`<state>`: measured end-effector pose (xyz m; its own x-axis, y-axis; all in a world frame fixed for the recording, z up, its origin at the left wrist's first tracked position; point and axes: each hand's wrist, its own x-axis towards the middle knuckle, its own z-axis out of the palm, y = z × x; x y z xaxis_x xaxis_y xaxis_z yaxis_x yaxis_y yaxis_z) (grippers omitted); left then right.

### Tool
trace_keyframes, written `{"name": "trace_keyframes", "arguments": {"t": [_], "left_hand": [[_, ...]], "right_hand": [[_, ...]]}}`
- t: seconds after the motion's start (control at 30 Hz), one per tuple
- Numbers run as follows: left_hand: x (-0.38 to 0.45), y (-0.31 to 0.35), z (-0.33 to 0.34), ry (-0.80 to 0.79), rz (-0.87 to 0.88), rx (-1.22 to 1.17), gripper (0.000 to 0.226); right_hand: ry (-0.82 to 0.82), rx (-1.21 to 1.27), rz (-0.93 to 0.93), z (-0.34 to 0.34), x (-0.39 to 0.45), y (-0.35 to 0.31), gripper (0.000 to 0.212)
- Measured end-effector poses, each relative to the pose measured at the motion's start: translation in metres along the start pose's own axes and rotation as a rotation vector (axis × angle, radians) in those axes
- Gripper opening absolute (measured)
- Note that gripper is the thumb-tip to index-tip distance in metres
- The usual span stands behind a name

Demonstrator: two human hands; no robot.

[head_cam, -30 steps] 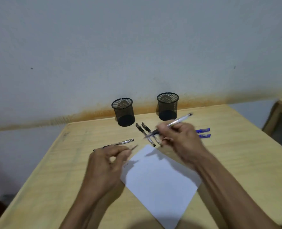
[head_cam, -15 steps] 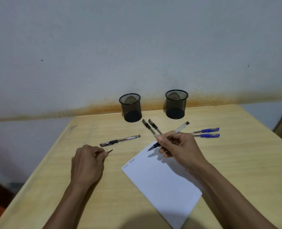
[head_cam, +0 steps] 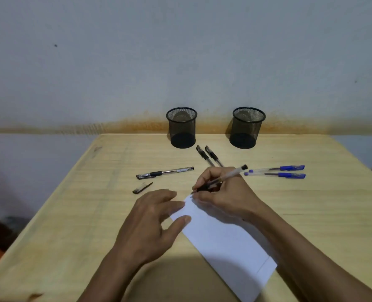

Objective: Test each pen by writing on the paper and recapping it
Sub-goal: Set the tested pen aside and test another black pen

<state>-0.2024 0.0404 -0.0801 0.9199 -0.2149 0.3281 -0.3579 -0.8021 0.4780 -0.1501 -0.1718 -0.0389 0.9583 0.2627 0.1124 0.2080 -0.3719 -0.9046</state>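
Two mesh cups [head_cam: 181,127] [head_cam: 247,127] at desk [head_cam: 71,214] back, nothing seen inside. Pen print unreadable. Right hand [head_cam: 226,197] grips uncapped pen [head_cam: 222,179], tip at paper [head_cam: 226,240] corner. Left hand [head_cam: 150,225] flat, fingers spread, pinning paper. Cap [head_cam: 142,188] lies loose.

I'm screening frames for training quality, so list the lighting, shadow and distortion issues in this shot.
Head view: dim, even light with a bluish cast on the wall; a broad soft shadow across the table's near edge; the right hand shades the white paper beside the wrist; wide-angle bowing tilts the two mesh pen cups apart; no glare; the loose pen cap looks slightly soft.
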Motion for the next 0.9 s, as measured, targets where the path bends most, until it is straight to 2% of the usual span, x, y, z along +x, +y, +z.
{"name": "trace_keyframes", "arguments": {"t": [0.2, 0.47, 0.63, 0.9], "left_hand": [[0.002, -0.002, 0.004, 0.000, -0.010, 0.027, 0.046], [0.004, -0.007, 0.008, 0.004, 0.014, 0.054, 0.046], [0.003, -0.008, 0.010, 0.017, 0.051, 0.059, 0.043], [0.003, -0.008, 0.011, 0.019, 0.052, 0.057, 0.042]], "right_hand": [[-0.011, 0.157, 0.059, 0.011, 0.012, 0.010, 0.012], [-0.018, 0.050, 0.024, 0.016, 0.017, 0.013, 0.011], [-0.058, 0.091, 0.044, 0.015, 0.018, 0.016, 0.016], [-0.023, 0.110, 0.039, 0.018, 0.018, 0.016, 0.016]]}}
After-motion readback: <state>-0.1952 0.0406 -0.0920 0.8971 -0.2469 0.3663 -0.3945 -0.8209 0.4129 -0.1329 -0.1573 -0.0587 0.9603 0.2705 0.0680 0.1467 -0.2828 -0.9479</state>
